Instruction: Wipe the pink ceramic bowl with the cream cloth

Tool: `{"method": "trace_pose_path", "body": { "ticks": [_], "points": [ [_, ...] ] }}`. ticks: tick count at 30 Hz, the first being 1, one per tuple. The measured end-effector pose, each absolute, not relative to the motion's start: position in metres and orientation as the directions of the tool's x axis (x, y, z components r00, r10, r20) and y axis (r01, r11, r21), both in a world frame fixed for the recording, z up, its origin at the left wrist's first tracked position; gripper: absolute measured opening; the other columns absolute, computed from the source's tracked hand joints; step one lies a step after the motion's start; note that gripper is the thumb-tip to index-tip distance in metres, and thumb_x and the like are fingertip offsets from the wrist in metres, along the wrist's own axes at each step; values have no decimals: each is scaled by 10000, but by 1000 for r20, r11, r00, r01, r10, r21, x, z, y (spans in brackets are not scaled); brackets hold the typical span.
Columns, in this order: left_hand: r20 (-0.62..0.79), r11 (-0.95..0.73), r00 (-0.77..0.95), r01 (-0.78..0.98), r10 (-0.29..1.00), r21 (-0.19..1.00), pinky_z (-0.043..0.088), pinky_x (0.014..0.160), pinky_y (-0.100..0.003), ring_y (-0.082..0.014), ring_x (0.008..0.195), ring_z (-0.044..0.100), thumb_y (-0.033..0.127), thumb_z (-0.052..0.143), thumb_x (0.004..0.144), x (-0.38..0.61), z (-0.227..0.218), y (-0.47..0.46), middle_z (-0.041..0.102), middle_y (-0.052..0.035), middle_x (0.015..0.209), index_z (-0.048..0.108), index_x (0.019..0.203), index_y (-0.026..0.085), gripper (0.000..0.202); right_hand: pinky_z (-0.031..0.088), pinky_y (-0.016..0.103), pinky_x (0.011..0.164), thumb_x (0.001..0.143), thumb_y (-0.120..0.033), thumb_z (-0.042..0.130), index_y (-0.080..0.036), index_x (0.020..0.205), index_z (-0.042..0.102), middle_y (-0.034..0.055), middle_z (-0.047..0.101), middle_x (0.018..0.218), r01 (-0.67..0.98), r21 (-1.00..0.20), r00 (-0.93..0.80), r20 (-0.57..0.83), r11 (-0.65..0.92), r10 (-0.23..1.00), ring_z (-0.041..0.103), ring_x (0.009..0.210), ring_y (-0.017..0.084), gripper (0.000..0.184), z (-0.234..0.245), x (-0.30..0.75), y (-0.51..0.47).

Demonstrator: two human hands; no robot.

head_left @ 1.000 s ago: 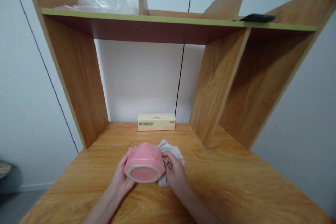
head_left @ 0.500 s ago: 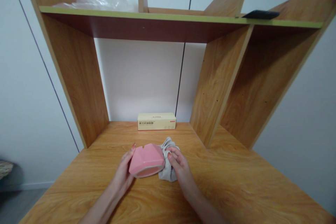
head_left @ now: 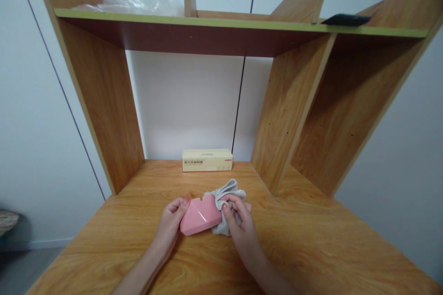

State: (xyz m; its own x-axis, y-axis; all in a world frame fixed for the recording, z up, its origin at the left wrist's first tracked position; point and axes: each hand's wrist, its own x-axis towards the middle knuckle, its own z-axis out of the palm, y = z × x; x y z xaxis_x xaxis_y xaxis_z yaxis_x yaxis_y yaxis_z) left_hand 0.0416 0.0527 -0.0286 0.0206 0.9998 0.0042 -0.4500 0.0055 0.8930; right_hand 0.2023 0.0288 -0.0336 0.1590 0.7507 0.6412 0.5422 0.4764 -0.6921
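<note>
While left hand [head_left: 172,221] grips the pink dish [head_left: 200,215] by its left side, tilted just above the desk [head_left: 311,249], right hand [head_left: 240,228] is clenched on a grey cloth [head_left: 226,191] pressed to dish's right edge. Beige box [head_left: 206,160] sits behind, at back wall.

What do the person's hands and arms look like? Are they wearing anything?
Both arms are bare, with no sleeves in view. The left hand and right hand wear no gloves, and no rings, watch or bracelets show. The fingernails are painted a reddish colour.
</note>
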Motion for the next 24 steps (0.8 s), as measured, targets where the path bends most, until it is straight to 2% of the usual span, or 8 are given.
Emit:
{"method": "trace_pose_path", "body": {
  "ticks": [6, 11, 15, 17, 20, 24],
  "points": [
    [26, -12, 29, -394, 999, 919, 248, 423, -153, -41, 429, 336, 450, 718, 537, 42, -30, 54, 471, 47, 451, 544, 471, 128, 371, 368, 306, 658, 802, -279, 456, -233, 869, 594, 6, 549, 679, 589, -633, 42, 645, 503, 763, 457, 681, 161, 160, -27, 199, 19],
    [-13, 34, 48, -463, 999, 886, 290, 450, -158, -55, 444, 407, 424, 733, 528, 39, -29, 58, 542, 18, 477, 599, 526, 117, 334, 355, 277, 628, 800, -327, 456, -231, 857, 595, 4, 555, 656, 533, -750, 159, 545, 393, 823, 453, 651, 156, 178, -32, 201, 31],
    [-21, 49, 59, -526, 998, 849, 323, 460, -172, -71, 448, 444, 419, 728, 540, 37, -25, 59, 580, -2, 493, 618, 540, 114, 325, 352, 248, 551, 799, -391, 436, -208, 809, 583, -14, 544, 597, 378, -848, 151, 453, 372, 879, 457, 562, 135, 235, -41, 204, 45],
    [-21, 50, 60, -543, 998, 839, 355, 490, -180, -81, 463, 471, 431, 720, 551, 37, -25, 59, 597, -7, 505, 633, 569, 112, 331, 350, 242, 537, 797, -404, 434, -203, 802, 584, -16, 544, 588, 349, -861, 151, 442, 371, 884, 460, 552, 132, 251, -42, 204, 45],
    [-28, 60, 66, -556, 997, 829, 377, 520, -184, -83, 487, 495, 435, 718, 555, 38, -27, 60, 625, -17, 550, 652, 621, 107, 340, 356, 247, 587, 792, -374, 455, -213, 811, 603, -7, 557, 620, 433, -809, 167, 505, 397, 847, 467, 609, 141, 220, -36, 201, 35],
    [-38, 79, 85, -557, 996, 827, 393, 535, -200, -93, 503, 513, 452, 709, 560, 40, -32, 62, 644, -33, 591, 665, 673, 104, 368, 352, 268, 655, 790, -323, 471, -230, 823, 611, 0, 560, 664, 549, -708, 82, 575, 444, 814, 458, 670, 154, 171, -28, 195, 22]
  ]
}}
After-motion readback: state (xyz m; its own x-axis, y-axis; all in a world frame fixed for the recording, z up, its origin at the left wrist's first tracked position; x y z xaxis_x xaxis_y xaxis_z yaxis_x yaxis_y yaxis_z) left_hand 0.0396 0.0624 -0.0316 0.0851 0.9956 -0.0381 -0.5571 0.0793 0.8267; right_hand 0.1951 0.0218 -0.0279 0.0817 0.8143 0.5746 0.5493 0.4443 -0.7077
